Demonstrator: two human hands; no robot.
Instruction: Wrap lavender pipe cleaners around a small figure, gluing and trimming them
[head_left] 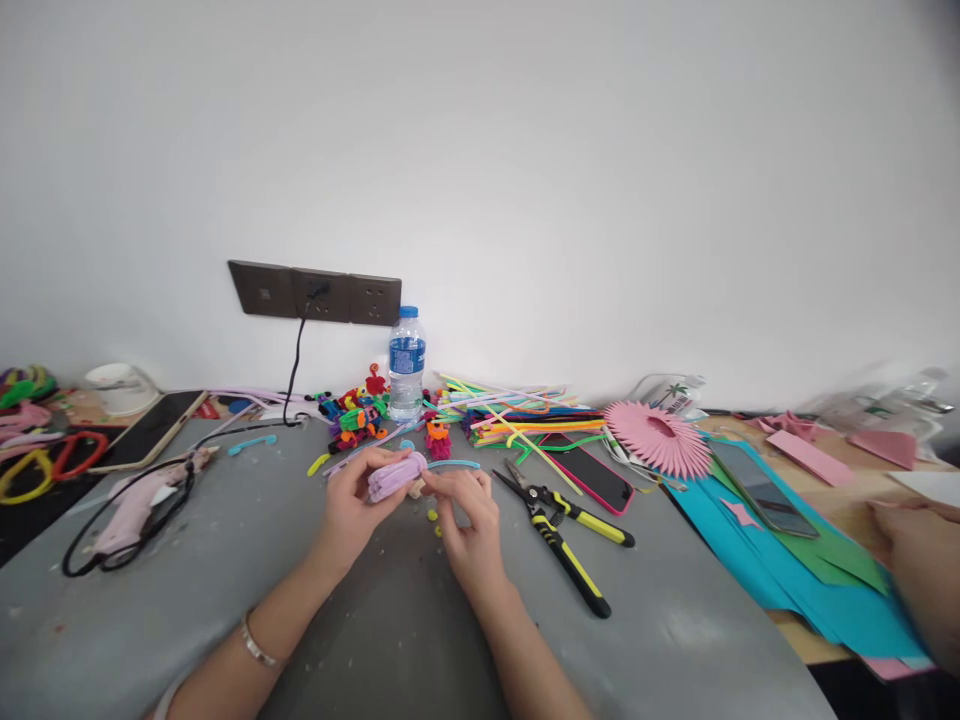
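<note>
My left hand (356, 507) is closed around a lilac pipe-cleaner piece (396, 477), a thick bundle of fuzzy loops held above the grey mat. Close to its right end, my right hand (469, 515) pinches a light blue pipe cleaner (454, 463), whose free end points right. The fingertips of both hands nearly meet there, and they hide where the blue strand joins or touches the lilac piece. Just right of my right hand lie yellow-and-black pliers (559, 525) with their handles apart. Small yellow bits (433, 517) rest on the mat between my hands.
Behind my hands stand a water bottle (407, 365), several colourful pipe-cleaner figures (352, 415) and a heap of pipe cleaners (517, 410). A pink glue gun (139, 510) with its cord lies left. On the right are a phone (592, 478), blue paper (810, 600) and another person's hand (926, 560).
</note>
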